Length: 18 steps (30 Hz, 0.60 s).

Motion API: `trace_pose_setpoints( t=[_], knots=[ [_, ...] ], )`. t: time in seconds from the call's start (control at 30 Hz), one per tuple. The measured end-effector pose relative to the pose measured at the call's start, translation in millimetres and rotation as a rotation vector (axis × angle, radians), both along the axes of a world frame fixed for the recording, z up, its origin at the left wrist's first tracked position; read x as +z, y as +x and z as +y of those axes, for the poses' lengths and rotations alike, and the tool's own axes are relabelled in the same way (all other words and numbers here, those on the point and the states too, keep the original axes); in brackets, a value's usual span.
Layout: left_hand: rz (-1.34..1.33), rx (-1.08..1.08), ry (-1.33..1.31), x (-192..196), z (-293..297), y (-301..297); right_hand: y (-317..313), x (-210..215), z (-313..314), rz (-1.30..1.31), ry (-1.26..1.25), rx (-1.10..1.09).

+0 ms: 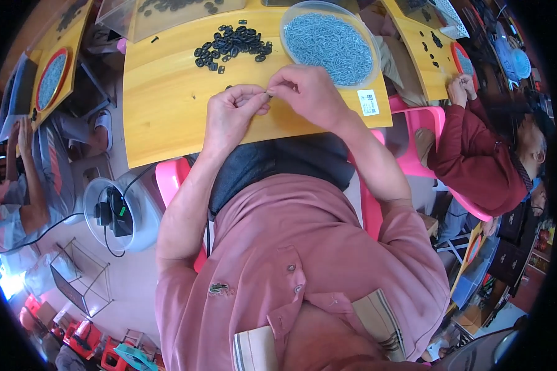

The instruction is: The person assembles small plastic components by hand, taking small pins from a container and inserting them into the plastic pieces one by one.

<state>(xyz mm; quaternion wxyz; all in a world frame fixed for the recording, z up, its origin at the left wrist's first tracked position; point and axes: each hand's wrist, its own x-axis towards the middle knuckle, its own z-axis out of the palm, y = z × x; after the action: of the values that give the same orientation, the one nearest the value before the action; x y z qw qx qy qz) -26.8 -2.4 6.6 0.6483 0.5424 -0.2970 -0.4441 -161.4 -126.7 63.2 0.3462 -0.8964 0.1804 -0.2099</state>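
A tiny dark part [268, 93] is pinched between the fingertips of both hands, mostly hidden, its shape too small to tell. A loose heap of small black ring-like pieces [232, 44] lies beyond the left hand [232, 114]. A clear round dish of small grey metal pieces [331, 41] sits just beyond the right hand [309, 94].

One small white rectangular label [368, 102] noted, stuck flat near the right front corner of the yellow wooden board [167, 105], just below the round clear tray of grey parts [331, 40]. Marked with a dark square code patch and fine dark print, partly tilted with the board's edge. No other labels, packages, signs or screens made out clearly.
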Motion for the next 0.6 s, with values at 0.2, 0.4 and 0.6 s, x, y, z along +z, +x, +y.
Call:
trace_pose_setpoints(
  t=[0.2,0.4,0.6],
  knots=[
    [0.056,0.053,-0.030,-1.4,1.3,-3.0,3.6,-9.2,8.0,-0.065,-0.006,-0.074],
    [0.066,0.057,-0.039,0.8,-0.3,-2.3,2.0,-10.8,10.3,-0.079,0.060,-0.117],
    [0.082,0.058,-0.036,4.0,-0.1,-1.1,1.6,-8.3,11.3,-0.081,0.187,-0.120]
  ],
)
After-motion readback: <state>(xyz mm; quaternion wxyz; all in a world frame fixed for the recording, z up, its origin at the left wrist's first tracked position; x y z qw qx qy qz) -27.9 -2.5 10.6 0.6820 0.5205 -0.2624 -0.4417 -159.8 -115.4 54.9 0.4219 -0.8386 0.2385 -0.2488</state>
